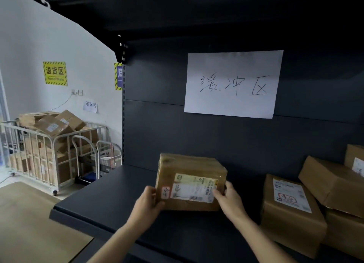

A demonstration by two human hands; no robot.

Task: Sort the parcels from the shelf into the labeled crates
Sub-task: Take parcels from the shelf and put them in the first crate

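Note:
A brown taped cardboard parcel [189, 170] with a white shipping label stands on the dark shelf [110, 199], near its middle. My left hand [148, 201] grips the parcel's lower left corner, fingers curled round the edge. On the lower right corner my right hand [229, 196] holds the box the same way. Whether the parcel still touches the shelf, I cannot tell. Several more brown parcels [291, 209] are stacked at the shelf's right end.
A white handwritten paper sign [232, 83] hangs on the shelf's back panel. Left of the shelf stands a white metal cage trolley [59, 142] full of cardboard boxes, with a smaller cart [106, 154] beside it. Yellow signs [55, 73] hang on the wall.

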